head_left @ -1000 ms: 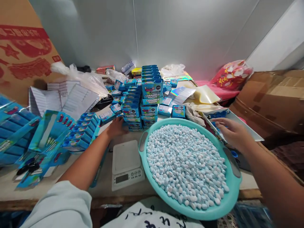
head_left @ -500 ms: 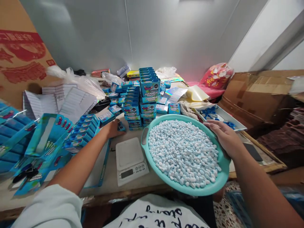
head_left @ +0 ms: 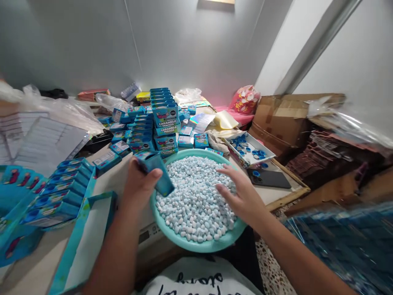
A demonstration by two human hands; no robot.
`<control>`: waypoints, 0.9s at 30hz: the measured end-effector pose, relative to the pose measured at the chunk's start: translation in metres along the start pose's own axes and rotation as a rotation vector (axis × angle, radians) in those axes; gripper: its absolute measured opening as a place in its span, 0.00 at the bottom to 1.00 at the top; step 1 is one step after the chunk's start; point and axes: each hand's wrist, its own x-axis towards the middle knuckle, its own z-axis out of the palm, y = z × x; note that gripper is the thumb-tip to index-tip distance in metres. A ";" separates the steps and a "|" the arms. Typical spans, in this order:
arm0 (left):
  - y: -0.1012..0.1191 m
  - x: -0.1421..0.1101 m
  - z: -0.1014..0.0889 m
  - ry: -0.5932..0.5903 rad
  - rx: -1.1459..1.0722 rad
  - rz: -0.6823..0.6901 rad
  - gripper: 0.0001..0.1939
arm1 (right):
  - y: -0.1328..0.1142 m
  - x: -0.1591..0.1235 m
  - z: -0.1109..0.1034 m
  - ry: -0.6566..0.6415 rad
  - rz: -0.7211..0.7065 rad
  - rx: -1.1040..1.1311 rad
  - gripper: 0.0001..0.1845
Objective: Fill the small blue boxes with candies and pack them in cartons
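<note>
My left hand point(head_left: 139, 182) is closed around a small blue candy box point(head_left: 161, 178), tilted over the left side of a teal basin point(head_left: 202, 246). Small white and pale-blue candies point(head_left: 196, 205) fill the basin. Over its right side is my right hand point(head_left: 238, 190), fingers apart, just above or touching the candies; I see nothing held in it. The white scale point(head_left: 153, 233) is mostly hidden under the basin and my left arm. Behind the basin stand stacked blue candy boxes point(head_left: 166, 119) lettered "CARAMELO MACIZO".
On the left are an open blue tray point(head_left: 86, 246), a row of blue boxes point(head_left: 64, 188) and papers point(head_left: 52, 143). A white tray point(head_left: 250, 149) with blue caps and a dark phone point(head_left: 272, 179) lie to the right. Cardboard boxes point(head_left: 276, 123) stand beyond the table edge.
My left hand has brought a small blue box from the table to the basin. My right hand has left the basin's rim and moved over the candies. The basin now covers most of the scale.
</note>
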 end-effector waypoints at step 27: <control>-0.030 0.006 0.051 -0.462 -0.107 -0.069 0.30 | -0.046 0.049 0.049 -0.508 -0.240 -0.140 0.32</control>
